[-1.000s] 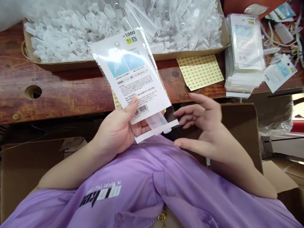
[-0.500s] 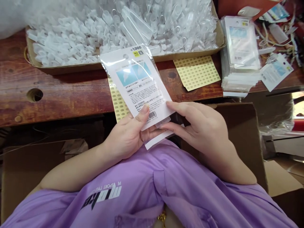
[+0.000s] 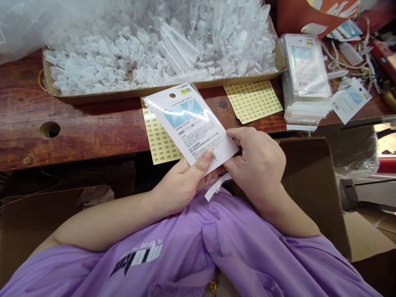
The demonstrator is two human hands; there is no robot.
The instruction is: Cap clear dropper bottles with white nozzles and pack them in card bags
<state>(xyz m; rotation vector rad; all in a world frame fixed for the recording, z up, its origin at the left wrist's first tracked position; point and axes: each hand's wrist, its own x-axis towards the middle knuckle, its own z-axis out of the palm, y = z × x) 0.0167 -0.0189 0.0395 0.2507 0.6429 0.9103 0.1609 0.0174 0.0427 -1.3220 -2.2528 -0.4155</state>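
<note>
A clear plastic packet with a white printed card [image 3: 192, 128] inside lies tilted between my hands, above my lap. My left hand [image 3: 185, 179] is closed on its near left edge, thumb on top over the barcode and fingers underneath. My right hand [image 3: 256, 159] pinches the near right corner, its fingers curled; the fingertips are partly hidden. From the packet's near end a clear flap with a white strip [image 3: 217, 186] hangs down. The card bears blue pictures, small print and a yellow label at its far end.
A shallow cardboard tray [image 3: 102, 95] of clear and whitish plastic parts stands on the wooden table [image 3: 93, 128]. Yellow sticker sheets [image 3: 255, 101] lie before it. Stacked packets [image 3: 306, 74] and a loose card [image 3: 351, 99] are at right. A cardboard box [image 3: 309, 177] stands below the table edge.
The packet has moved down and slightly right and turned a little. My right hand has curled in on its near right corner. The plastic piece seen near the open end is now hidden.
</note>
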